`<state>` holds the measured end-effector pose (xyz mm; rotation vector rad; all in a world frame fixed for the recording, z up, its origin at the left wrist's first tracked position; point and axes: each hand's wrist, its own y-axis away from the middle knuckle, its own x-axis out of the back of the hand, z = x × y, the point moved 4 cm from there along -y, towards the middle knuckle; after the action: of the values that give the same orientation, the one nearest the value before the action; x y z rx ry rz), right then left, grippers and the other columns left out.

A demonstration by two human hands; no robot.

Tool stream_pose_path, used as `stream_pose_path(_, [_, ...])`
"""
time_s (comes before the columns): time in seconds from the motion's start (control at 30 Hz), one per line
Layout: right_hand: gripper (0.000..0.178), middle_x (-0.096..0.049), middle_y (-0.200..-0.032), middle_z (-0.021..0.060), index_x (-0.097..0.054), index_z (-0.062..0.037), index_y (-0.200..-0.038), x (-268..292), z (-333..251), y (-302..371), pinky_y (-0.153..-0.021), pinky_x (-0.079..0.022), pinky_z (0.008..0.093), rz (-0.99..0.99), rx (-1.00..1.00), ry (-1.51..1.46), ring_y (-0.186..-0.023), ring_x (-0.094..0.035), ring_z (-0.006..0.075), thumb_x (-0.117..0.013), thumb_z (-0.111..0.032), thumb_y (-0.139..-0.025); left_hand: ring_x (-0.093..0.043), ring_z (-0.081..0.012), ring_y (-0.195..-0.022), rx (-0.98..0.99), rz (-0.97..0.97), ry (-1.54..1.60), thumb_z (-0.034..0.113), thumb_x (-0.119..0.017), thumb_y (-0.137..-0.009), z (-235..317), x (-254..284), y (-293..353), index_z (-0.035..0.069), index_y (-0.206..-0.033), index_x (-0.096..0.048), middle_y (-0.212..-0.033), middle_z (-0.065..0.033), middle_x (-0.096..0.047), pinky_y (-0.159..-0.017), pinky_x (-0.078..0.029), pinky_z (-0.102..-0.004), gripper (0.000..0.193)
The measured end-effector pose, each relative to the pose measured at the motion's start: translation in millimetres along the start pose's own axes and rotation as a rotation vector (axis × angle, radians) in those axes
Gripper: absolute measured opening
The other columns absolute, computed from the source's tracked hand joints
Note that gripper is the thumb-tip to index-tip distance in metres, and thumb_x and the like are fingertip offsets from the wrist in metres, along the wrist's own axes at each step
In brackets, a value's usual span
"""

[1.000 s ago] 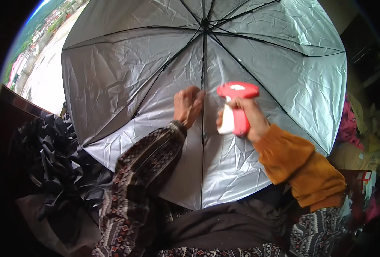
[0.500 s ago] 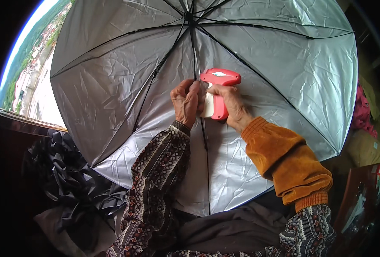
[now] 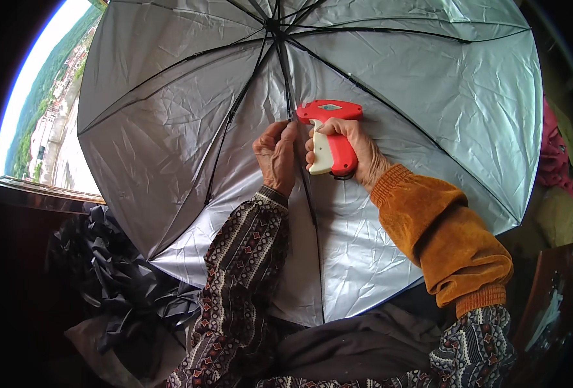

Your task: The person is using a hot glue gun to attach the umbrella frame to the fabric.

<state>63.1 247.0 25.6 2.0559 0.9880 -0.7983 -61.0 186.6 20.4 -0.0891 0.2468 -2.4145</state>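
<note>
Our right grip (image 3: 360,147) clasps the red-and-white plastic pistol-shaped tool (image 3: 341,152), nose (image 3: 303,112) just beside a thin black rib (image 3: 306,186) of the silver fabric umbrella (image 3: 438,84) open before us, left grip (image 3: 275,154) pinched, on what we can't tell, so a tool slip could jab that grip or the umbrella.
</note>
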Motion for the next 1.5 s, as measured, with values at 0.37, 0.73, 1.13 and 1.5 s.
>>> stream_pose_path(0.37, [0.030, -0.060, -0.076, 0.0147, -0.052, 0.0012, -0.095, -2.8, -8.3, 0.2, -0.060, -0.054, 0.0404, 0.023, -0.009, 0.140, -0.062, -0.062, 0.0269, -0.059, -0.016, -0.072, -0.047, -0.0046, -0.062, 0.024, -0.003, 0.029, 0.015, -0.060, -0.083, 1.9, -2.5, 0.7, -0.003, -0.083, -0.065, -0.066, 0.0029, -0.055, -0.056, -0.038, -0.0206, 0.018])
stream_pose_path(0.73, [0.017, -0.055, -0.065, 0.0075, -0.054, -0.0052, -0.083, 1.4, -20.2, -1.3, -0.042, -0.044, 0.0330, 0.112, -0.019, 0.347, -0.048, -0.054, 0.0182, -0.061, -0.012, -0.069, -0.049, -0.0080, -0.054, 0.082, -0.124, 0.115, 0.015, -0.059, -0.081, 1.2, -2.7, 0.8, -0.003, -0.074, -0.062, -0.063, -0.0011, -0.057, -0.051, -0.039, -0.0234, 0.021])
stream_pose_path(1.13, [0.019, -0.053, -0.064, 0.0071, -0.051, -0.0019, -0.086, 1.8, -12.9, -5.2, -0.045, -0.046, 0.0284, 0.079, -0.003, 0.264, -0.049, -0.053, 0.0176, -0.060, -0.009, -0.071, -0.047, -0.0074, -0.047, 0.084, -0.182, 0.058, 0.012, -0.054, -0.081, 19.5, -0.4, 3.8, -0.001, -0.062, -0.056, -0.054, -0.0016, -0.053, -0.044, -0.035, -0.0234, 0.023])
stream_pose_path(1.5, [0.011, -0.055, -0.060, 0.0062, -0.054, -0.0037, -0.074, 1.7, -8.5, -4.6, -0.039, -0.043, 0.0283, 0.089, -0.005, 0.373, -0.046, -0.053, 0.0163, -0.059, -0.013, -0.071, -0.047, -0.0064, -0.050, 0.077, -0.159, 0.061, 0.016, -0.056, -0.081, 10.4, 1.4, 4.8, -0.002, -0.067, -0.056, -0.057, -0.0013, -0.053, -0.046, -0.036, -0.0246, 0.024])
